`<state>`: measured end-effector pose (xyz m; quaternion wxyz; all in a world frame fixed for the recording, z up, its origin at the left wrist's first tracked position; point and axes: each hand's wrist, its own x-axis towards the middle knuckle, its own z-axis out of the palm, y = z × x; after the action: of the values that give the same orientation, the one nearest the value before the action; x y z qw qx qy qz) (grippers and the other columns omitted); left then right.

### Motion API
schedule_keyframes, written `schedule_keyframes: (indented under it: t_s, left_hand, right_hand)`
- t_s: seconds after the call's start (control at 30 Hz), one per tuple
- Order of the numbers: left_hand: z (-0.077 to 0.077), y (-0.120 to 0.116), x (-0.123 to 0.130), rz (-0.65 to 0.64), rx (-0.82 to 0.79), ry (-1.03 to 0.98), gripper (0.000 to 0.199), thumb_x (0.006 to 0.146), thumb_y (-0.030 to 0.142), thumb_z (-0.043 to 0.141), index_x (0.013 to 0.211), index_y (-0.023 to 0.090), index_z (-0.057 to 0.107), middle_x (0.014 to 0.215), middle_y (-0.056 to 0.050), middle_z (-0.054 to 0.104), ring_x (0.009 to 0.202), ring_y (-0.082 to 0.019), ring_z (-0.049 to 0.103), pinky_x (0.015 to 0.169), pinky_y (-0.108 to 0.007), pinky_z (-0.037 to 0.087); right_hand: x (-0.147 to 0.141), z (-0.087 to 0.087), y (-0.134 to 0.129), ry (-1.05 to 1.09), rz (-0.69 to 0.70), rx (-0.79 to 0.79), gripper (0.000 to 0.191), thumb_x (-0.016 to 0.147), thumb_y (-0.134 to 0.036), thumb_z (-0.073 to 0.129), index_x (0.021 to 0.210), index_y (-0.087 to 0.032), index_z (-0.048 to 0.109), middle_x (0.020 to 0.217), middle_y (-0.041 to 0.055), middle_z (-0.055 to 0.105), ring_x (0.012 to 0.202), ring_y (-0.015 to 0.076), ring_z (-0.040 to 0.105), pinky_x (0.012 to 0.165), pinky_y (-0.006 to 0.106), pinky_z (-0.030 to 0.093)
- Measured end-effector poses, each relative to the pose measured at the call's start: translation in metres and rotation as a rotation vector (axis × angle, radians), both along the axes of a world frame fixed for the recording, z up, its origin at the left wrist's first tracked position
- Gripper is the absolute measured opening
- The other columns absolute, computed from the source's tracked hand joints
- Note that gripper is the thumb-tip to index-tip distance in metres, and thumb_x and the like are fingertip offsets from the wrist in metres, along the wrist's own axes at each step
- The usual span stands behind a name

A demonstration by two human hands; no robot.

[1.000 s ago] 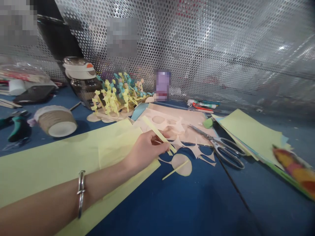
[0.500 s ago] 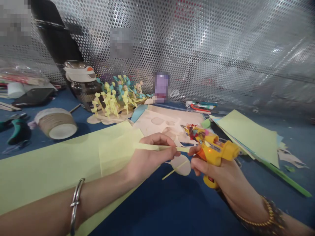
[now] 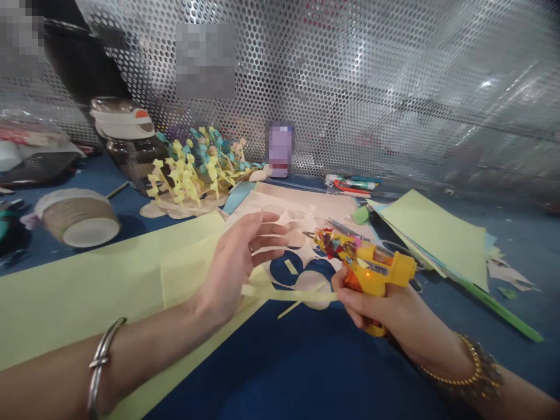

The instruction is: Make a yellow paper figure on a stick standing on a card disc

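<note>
My right hand point(image 3: 371, 303) is wrapped round a yellow hot glue gun point(image 3: 371, 265), its nozzle pointing left and an orange light glowing on its side. The same hand pinches one end of a pale yellow paper strip point(image 3: 293, 294), which stretches left toward my other wrist. Open and with fingers apart, my left hand point(image 3: 245, 251) hovers above the yellow paper sheets point(image 3: 188, 268), holding nothing. Beneath the strip lie a pale paper disc point(image 3: 312, 283) and a thin yellow strip point(image 3: 289, 309). Pink paper with round cut-outs point(image 3: 301, 204) spreads out behind both hands.
Paper flowers point(image 3: 188, 175) in yellow and blue stand at the back left, beside a dark jar point(image 3: 131, 151). A twine-wrapped cup point(image 3: 81, 219) lies on its side at left. Scissors point(image 3: 343, 226) rest behind the glue gun; stacked coloured paper point(image 3: 437, 233) is on the right.
My left hand has let go of the paper strip and opened, moving left. The strip now hangs lower from my right hand, and a small yellow paper piece shows among the cut-outs.
</note>
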<state>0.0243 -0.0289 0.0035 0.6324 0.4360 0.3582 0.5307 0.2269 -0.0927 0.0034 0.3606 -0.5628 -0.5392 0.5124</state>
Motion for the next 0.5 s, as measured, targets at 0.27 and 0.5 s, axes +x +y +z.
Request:
schedule_keyframes:
  t_s: [0.27,0.5]
  left_hand:
    - [-0.006,-0.028,0.010,-0.446,0.155,0.608,0.014,0.078,0.033,0.063,0.083,0.024,0.072,0.083,0.000,0.072,0.076,-0.017,0.065,0.068,-0.024,0.049]
    - [-0.007,-0.018,0.011,-0.268,0.102,0.528,0.014,0.078,0.030,0.063,0.072,0.018,0.068,0.069,0.001,0.066,0.064,-0.013,0.058,0.058,-0.020,0.044]
  right_hand:
    - [-0.004,0.003,-0.001,-0.080,0.044,-0.015,0.015,0.080,-0.032,0.060,0.077,-0.019,0.054,0.048,-0.0084,0.046,0.043,0.0062,0.040,0.042,0.017,0.032]
    - [0.002,-0.004,-0.008,-0.011,-0.032,0.099,0.024,0.086,-0.043,0.055,0.097,-0.022,0.058,0.057,-0.0051,0.055,0.048,0.0093,0.050,0.047,0.020,0.040]
